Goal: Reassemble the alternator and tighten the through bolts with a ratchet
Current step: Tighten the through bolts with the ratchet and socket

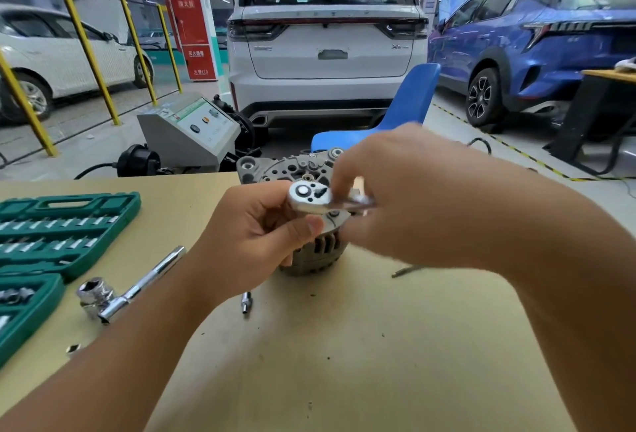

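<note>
The grey alternator (pixel 292 166) stands upright on the tan table (pixel 344 345), its slotted body partly hidden behind both hands. A small chrome ratchet (pixel 309 196) sits head-down over the alternator's near edge. My left hand (pixel 254 239) curls round the alternator's near side, its thumb just under the ratchet head. My right hand (pixel 406 191) grips the ratchet's handle and is blurred. The handle itself is mostly hidden in that hand.
A green socket case (pixel 51 235) lies open at the table's left. Beside it rests a larger ratchet with a socket (pixel 117 294). A small bit (pixel 246 304) and a loose bolt (pixel 409 270) lie near the alternator. Beyond the table are a blue chair (pixel 402 111), a grey machine (pixel 192 132) and parked cars.
</note>
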`<act>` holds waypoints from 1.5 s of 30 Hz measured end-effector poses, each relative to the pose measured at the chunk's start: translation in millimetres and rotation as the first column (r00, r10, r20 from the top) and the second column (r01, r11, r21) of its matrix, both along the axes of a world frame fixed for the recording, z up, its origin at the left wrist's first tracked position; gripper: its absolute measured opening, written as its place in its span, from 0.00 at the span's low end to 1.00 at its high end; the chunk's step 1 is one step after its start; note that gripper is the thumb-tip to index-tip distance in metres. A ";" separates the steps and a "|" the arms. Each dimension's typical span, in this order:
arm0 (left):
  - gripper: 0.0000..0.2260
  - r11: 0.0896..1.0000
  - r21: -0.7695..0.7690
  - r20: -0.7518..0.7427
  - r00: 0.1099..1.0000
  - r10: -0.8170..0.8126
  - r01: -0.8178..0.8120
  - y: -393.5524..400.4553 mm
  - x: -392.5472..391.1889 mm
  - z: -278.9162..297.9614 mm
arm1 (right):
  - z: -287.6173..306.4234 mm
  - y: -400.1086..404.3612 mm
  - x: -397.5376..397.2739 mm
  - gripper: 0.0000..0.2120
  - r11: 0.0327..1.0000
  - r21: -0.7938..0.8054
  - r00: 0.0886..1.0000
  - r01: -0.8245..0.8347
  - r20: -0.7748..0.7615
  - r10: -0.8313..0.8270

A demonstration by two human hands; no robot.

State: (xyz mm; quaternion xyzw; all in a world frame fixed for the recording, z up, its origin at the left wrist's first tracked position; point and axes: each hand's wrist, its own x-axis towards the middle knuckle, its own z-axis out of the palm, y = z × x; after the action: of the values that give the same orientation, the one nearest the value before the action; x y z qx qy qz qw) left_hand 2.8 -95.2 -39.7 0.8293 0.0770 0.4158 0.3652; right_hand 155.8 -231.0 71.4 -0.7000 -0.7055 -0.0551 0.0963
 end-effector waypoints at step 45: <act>0.12 0.996 -0.043 0.046 0.996 -0.081 0.083 1.3 -3.4 -3.0 | -16.8 17.2 -1.5 0.10 0.993 0.114 0.998 -0.021 0.064 0.014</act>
State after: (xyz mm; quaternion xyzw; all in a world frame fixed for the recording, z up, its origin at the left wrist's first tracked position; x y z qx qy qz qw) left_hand -0.6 -94.0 -42.7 0.8140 0.0444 0.4168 0.4021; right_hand 154.3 -213.9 54.6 -0.6851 -0.7099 -0.1166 0.1144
